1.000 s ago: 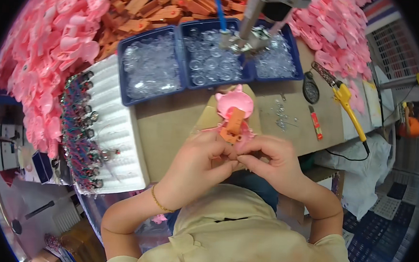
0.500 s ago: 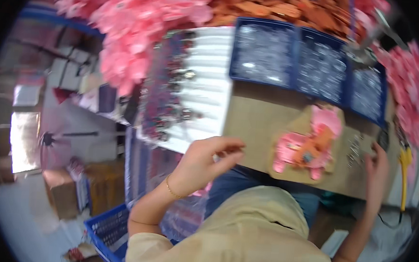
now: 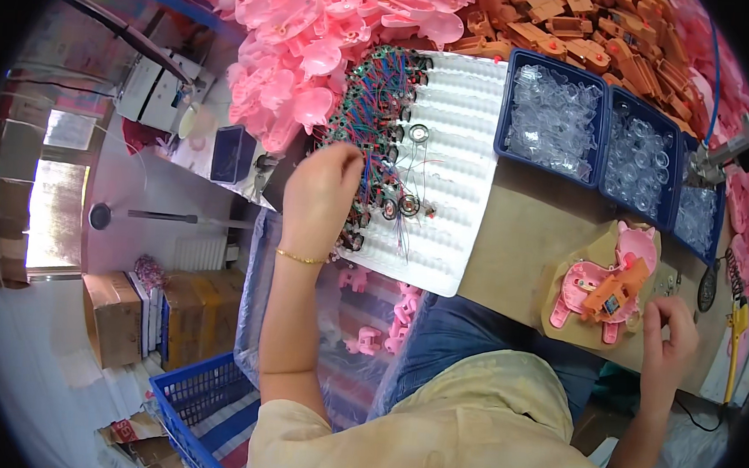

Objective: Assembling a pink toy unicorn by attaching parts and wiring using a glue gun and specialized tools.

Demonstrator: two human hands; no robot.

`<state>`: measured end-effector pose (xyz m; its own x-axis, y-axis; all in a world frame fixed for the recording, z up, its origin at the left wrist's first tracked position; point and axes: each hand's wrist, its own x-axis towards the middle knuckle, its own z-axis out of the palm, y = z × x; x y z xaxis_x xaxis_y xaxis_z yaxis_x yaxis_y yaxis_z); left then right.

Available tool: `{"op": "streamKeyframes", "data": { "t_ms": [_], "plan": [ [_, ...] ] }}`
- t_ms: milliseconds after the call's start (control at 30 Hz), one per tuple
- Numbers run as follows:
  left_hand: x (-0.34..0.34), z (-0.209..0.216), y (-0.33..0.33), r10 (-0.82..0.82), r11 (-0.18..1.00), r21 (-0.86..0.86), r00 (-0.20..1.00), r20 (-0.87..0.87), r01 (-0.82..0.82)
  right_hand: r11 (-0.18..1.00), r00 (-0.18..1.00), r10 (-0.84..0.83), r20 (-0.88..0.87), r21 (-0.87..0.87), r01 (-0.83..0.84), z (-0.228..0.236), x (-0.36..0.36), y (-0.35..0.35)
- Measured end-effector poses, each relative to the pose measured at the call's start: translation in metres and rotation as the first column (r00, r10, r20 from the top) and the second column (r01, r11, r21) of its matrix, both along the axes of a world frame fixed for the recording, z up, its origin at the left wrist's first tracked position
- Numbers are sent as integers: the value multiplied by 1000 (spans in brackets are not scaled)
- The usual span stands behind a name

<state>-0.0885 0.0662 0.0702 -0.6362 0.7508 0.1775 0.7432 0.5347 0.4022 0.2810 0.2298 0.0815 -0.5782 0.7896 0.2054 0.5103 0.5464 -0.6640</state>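
A head-worn fisheye view looks down on a crowded toy-assembly bench. The person's left hand (image 3: 330, 188) is at about ten o'clock from the picture's centre, reaching into a tangle of small wired circuit boards (image 3: 374, 105) that lies on the left part of a white ridged tray (image 3: 455, 179). The fingers curl down among the red, blue and green wires; whether they already pinch a board cannot be told, since the back of the hand covers the fingertips. A thin gold bracelet (image 3: 300, 257) circles that wrist. Half a second ago this hand hung lower, near the tray's edge, and a second ago both hands were together on the toy, so the left has left it to reach for a wired part. The right hand (image 3: 669, 325), at about four o'clock, rests loosely curled at the bench edge, fingertips just beside the pink toy (image 3: 603, 287), holding nothing that can be seen. That toy, a pink animal-shaped shell with an orange block set in it, lies open side up on a tan cradle (image 3: 567, 310) at three o'clock. Behind it, at one to two o'clock, stand three blue bins (image 3: 608, 132) of clear plastic pieces. Heaps of pink shells (image 3: 310, 33) fill eleven to twelve o'clock, with orange parts (image 3: 567, 27) at one o'clock.
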Motion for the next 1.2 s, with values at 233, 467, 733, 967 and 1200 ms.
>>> {"op": "streamKeyframes", "data": {
  "t_ms": [233,467,733,967,1200],
  "plan": [
    [12,-41,-5,-218,976,8,976,2,218,991,999,33,33,-129,-28,-5,-5,-15],
    [-9,-21,12,-149,980,114,979,-137,165,990,998,60,22,-128,-57,-2,-8,-15],
    [0,11,11,-227,972,129,922,314,195,989,1000,16,-14,-150,-18,1,13,-18],
    [38,71,27,-780,454,887,443,443,-88,970,980,97,-172,-206,-132,1,15,-15],
    [114,26,45,-356,913,364,75,932,-187,860,922,291,-256,-352,-369,14,-9,-29]
  ]
}}
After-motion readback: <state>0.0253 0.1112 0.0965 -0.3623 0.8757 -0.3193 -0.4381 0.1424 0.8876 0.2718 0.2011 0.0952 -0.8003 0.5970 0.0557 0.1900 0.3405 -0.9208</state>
